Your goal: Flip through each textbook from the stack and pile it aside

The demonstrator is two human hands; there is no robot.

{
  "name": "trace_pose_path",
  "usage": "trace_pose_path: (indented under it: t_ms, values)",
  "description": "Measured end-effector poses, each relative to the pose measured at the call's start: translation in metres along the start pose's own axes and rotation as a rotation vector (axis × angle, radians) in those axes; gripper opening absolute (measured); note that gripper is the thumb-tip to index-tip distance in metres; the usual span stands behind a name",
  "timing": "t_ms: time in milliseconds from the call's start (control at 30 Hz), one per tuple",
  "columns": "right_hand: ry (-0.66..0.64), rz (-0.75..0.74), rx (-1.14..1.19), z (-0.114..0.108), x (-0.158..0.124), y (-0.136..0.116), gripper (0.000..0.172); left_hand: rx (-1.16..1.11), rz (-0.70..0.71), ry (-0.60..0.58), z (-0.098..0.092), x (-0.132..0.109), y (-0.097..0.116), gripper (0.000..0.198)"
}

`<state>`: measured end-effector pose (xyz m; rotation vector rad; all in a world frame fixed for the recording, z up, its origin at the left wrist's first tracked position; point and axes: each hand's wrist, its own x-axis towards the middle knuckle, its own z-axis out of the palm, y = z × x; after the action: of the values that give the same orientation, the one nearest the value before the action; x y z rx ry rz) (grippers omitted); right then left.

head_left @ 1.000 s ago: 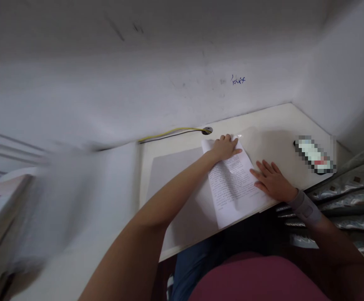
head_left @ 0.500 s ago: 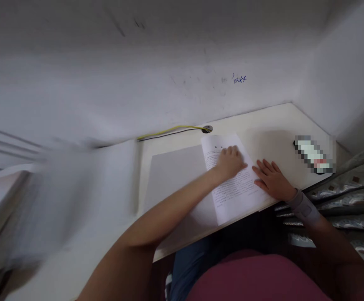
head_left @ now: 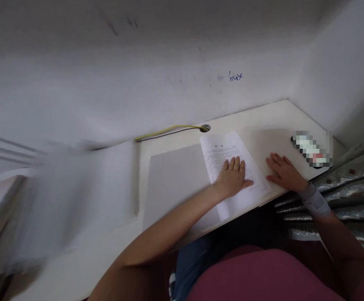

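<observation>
Here the printed sheet (head_left: 218,152) lies under the flat left hand (head_left: 232,179), right hand (head_left: 286,173) spread beside it.

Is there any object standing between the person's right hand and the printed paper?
Nothing visible stands between the right hand and the printed paper; the two are very close, and I cannot tell whether they touch. The left hand lies on the paper. The pixelated device is beyond the right hand, away from the paper.
</observation>
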<state>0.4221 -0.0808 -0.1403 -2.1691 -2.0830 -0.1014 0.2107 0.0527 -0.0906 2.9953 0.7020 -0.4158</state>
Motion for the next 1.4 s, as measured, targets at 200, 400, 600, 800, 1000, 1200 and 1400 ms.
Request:
trace_pose_path:
  t_ms: [200,400,600,800,1000,1200,1400]
  values:
    - [0.013,-0.003,-0.017,0.002,0.001,-0.002,0.064,-0.024,0.01,-0.004,0.004,-0.001,0.0,0.085]
    - [0.011,-0.013,-0.015,0.002,0.0,0.0,0.064,-0.035,0.026,0.005,0.003,0.004,-0.002,0.084]
    - [0.002,-0.002,-0.009,-0.002,0.0,-0.002,0.063,-0.05,0.03,-0.004,0.001,0.004,-0.001,0.084]
    - [0.012,-0.014,-0.004,0.0,0.0,-0.001,0.063,-0.058,0.043,0.018,0.005,0.004,-0.001,0.084]
    - [0.028,-0.01,-0.006,0.001,0.0,0.0,0.065,-0.066,0.05,0.021,0.004,0.013,0.0,0.085]
    - [0.014,0.005,0.005,-0.002,0.002,-0.002,0.064,-0.059,0.101,0.029,0.003,0.005,0.0,0.085]
    - [-0.013,0.042,0.013,-0.005,-0.007,0.003,0.067,-0.014,0.06,0.031,0.009,-0.023,0.011,0.088]
